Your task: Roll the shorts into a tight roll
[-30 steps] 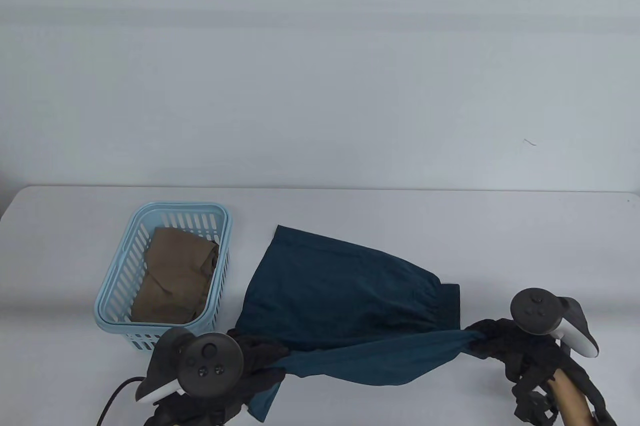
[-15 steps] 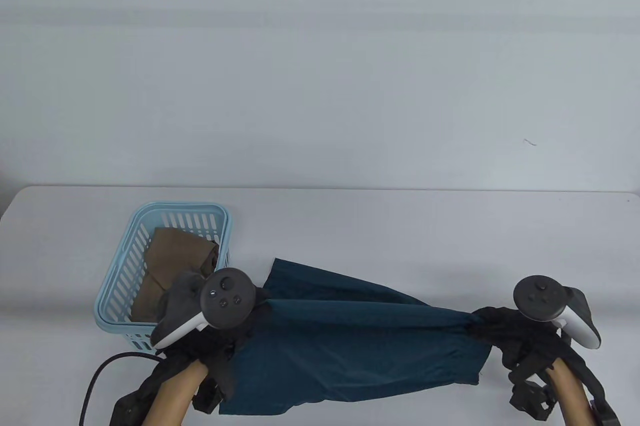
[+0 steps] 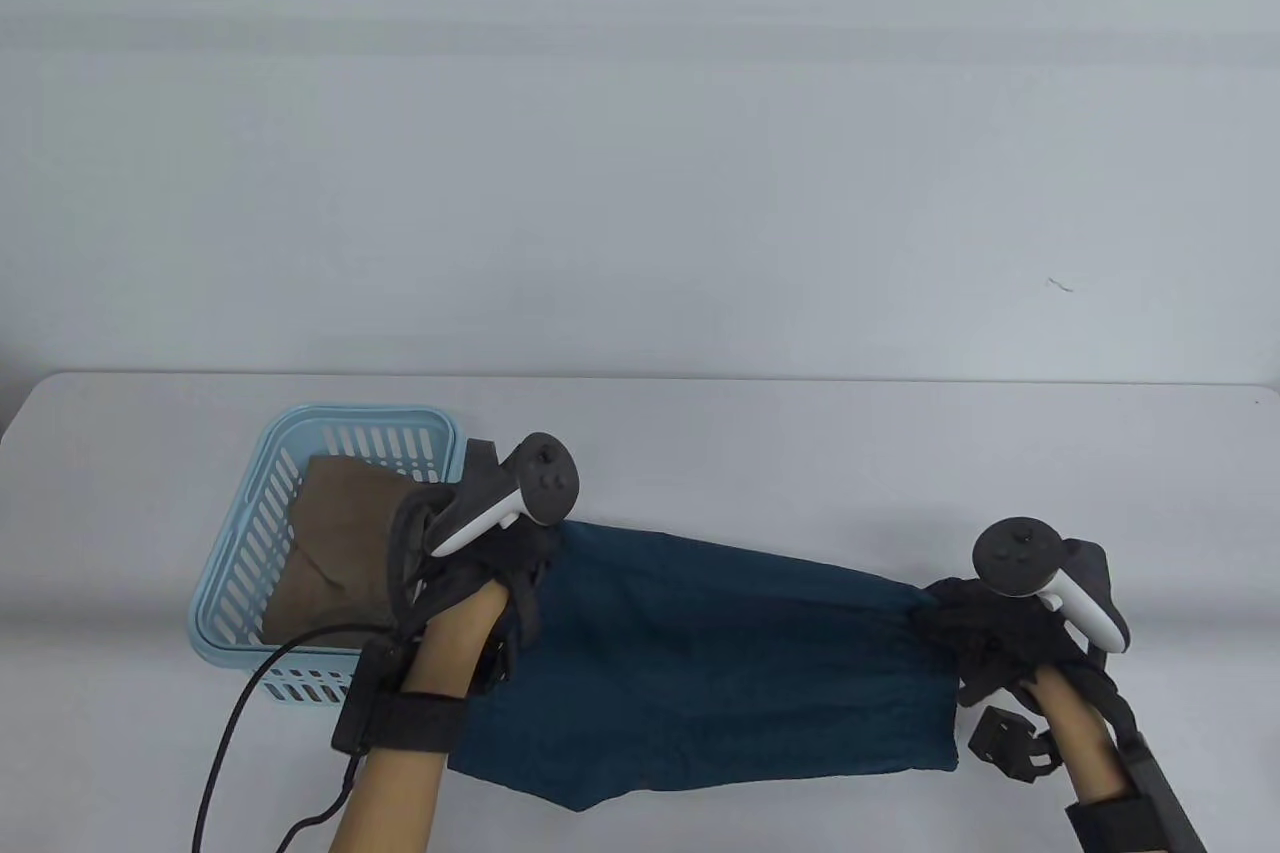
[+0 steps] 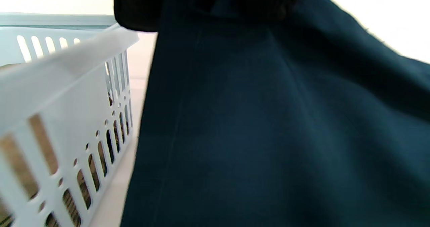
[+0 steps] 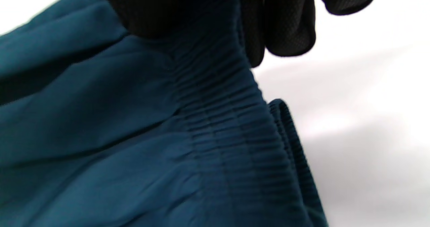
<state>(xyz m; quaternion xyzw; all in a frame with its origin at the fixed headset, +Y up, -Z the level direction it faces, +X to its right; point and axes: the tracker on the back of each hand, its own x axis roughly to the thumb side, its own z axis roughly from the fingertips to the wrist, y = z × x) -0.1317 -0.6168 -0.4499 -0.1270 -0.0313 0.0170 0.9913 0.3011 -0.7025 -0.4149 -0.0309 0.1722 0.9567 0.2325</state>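
I have just swung my left hand (image 3: 500, 553) up beside the blue basket (image 3: 232, 543), so the teal shorts (image 3: 720, 653), pinched by both hands' fingers, right hand (image 3: 985, 628) too, now lie flat, not rolled yet.

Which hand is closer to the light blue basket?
The left hand. It holds the dark teal shorts right beside the light blue plastic basket. The right hand pinches the shorts' elastic waistband far across the table.
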